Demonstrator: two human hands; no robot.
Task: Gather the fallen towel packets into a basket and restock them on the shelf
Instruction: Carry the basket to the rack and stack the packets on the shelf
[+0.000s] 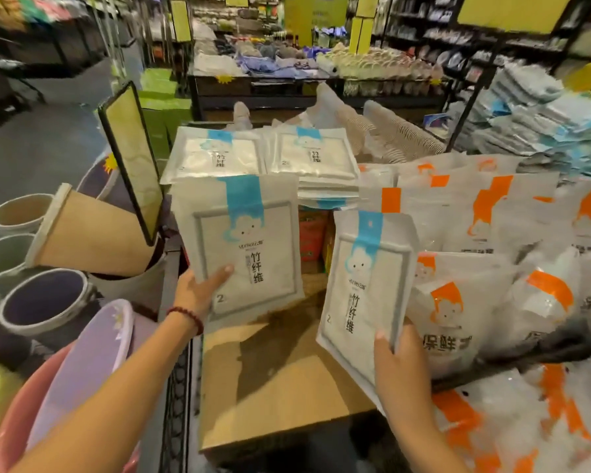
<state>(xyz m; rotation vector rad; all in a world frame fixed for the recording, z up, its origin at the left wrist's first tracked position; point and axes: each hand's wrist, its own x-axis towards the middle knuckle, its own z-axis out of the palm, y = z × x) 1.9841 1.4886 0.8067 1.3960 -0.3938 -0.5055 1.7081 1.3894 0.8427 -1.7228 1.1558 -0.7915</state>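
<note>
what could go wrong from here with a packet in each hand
1. The left hand grips the left packet and the right hand the right packet only near the lower edge; either could slip onto the cardboard below.
2. The stacked packets behind look uneven; adding more might topple them.
3. The orange packets lie close, inviting mix-ups.

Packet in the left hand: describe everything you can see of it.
The packet is flat, white plastic with a blue band down from its top, a cloud-face cartoon, black Chinese characters and a 2 at the lower left. It is held upright, front toward the camera, the left hand pinching its lower left edge, thumb on the front, above a cardboard box.
</note>
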